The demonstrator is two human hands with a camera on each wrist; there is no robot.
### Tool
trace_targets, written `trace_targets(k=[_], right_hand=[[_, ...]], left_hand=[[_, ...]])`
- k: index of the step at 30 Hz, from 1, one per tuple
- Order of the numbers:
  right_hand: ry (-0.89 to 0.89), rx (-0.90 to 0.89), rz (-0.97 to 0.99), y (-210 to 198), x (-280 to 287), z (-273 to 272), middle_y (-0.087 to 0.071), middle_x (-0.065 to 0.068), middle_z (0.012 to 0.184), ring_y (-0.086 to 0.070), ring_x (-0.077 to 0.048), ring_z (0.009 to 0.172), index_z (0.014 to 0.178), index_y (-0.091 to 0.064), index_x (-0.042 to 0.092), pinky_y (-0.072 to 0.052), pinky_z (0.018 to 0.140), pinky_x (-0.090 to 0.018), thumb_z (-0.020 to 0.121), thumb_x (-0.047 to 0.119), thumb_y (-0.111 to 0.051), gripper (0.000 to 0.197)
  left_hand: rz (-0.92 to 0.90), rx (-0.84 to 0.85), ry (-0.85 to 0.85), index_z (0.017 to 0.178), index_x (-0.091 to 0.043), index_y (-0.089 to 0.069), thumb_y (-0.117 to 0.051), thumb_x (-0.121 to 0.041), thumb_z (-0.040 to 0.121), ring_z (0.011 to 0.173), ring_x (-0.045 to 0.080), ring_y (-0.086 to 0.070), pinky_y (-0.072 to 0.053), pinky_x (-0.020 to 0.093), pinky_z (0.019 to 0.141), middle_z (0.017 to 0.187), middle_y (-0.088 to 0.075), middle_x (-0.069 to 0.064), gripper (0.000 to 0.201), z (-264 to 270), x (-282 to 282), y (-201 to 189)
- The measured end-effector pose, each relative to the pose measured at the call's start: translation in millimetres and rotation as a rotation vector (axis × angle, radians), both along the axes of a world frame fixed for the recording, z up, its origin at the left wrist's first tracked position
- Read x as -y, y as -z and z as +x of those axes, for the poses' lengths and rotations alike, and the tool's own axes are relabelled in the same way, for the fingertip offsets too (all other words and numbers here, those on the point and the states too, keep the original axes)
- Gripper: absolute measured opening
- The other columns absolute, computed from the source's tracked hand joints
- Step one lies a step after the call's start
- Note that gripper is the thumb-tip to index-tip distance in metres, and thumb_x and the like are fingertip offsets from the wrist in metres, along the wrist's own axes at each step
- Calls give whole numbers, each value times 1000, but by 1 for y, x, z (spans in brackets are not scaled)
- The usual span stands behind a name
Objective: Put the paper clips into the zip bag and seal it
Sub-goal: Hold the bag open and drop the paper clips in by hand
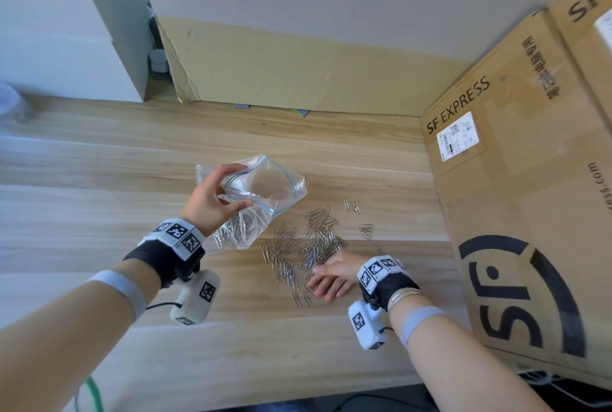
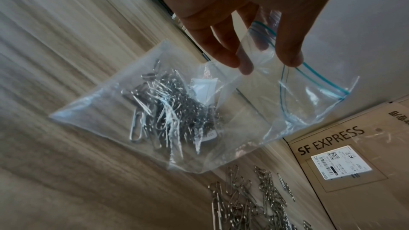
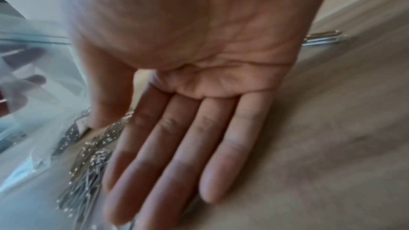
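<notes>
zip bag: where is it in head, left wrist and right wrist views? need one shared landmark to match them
Head: zip bag left of centre, mouth held open by the left hand.
Left wrist: fills the centre, hanging from the fingers, clips inside.
Right wrist: blurred, at the left edge, beside the flat right hand.
Shared landmark: the loose paper clips on the wooden table, beside the bag in all three.

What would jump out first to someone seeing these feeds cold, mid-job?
Most striking is the clear zip bag, held up over the middle of the wooden table by the left hand, mouth open and some clips already inside. Just right of it, a heap of loose paper clips lies on the table, with the right hand flat, fingers straight, at its near edge. A big SF Express cardboard box fills the right side.
</notes>
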State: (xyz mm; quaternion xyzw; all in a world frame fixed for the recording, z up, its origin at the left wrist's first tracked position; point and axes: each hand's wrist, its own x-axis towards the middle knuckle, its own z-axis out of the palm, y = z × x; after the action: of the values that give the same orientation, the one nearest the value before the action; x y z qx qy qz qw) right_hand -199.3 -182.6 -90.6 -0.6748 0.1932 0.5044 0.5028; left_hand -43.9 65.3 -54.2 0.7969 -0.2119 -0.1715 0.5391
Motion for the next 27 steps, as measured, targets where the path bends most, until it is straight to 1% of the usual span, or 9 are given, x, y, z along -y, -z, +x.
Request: trace_targets(k=[4,8,10,12,14,20,23,26,27], right_hand=[[79,96,-15,2,5,11,-72,4,91,-68,-10,75,96,-68,27,-50,70,-22,91,43,-46,28],[206,205,-35,0,12,24,-71,2,92,-67,-11,78,101,-66,25,-51,71,-22,93,33,-46,23],[214,162,-6,-1,12,25,-72,0,85,-68,-15,75,96,-68,20,-53,68,-22,92,33,-48,24],[148,47,33,2,8,19,-73,-1,77,-68,-15,69,91,-69,14,-54,61,-20,91,36,-49,29],[79,-13,43,9,2,10,-73,1,73,-68,-13,65,87,-70,15,-52,56,-18,91,39,-48,33],[221,139,-7,6,1,17,-71,1,77,-67,-11,68,87,-67,16,-52,62,-19,94,30,-46,26],[113,58,72,0,-8,22,-72,1,74,-68,-12,65,91,-68,11,-53,58,-18,92,32,-49,28],[-61,-24,119,0,-31,22,-70,-2,81,-67,-12,66,96,-66,9,-53,56,-17,89,37,-52,32],[-102,-52,131,2,-39,21,-70,-4,83,-67,-12,66,97,-66,9,-52,55,-17,88,38,-53,33]], left_hand=[[-1,1,-8,98,-67,-43,-76,-10,70,94,23,-59,-52,45,83,109,-46,-47,72,1,0,1],[-7,-3,-7,98,-67,-43,-75,-9,69,96,20,-58,-51,45,85,109,-47,-47,72,2,1,2],[-9,-5,-8,97,-67,-44,-75,-8,69,97,20,-58,-51,44,85,108,-47,-47,72,3,2,3],[-11,-5,-8,96,-68,-43,-75,-8,69,98,20,-58,-52,41,85,108,-47,-47,73,3,3,3],[-27,-6,-19,96,-68,-44,-76,-7,69,102,19,-57,-51,39,84,107,-48,-46,73,4,3,4],[-25,-14,-20,95,-70,-42,-75,-9,70,96,17,-58,-49,34,79,106,-48,-48,74,6,2,4],[-26,-14,-21,95,-68,-43,-76,-9,70,98,12,-57,-50,33,78,107,-49,-47,73,7,1,5],[-19,-21,-21,96,-67,-43,-76,-10,70,91,-6,-55,-50,33,77,107,-48,-46,71,7,0,6],[-18,-22,-23,96,-67,-43,-76,-10,70,92,-7,-54,-50,33,77,107,-48,-46,71,7,-1,6]])
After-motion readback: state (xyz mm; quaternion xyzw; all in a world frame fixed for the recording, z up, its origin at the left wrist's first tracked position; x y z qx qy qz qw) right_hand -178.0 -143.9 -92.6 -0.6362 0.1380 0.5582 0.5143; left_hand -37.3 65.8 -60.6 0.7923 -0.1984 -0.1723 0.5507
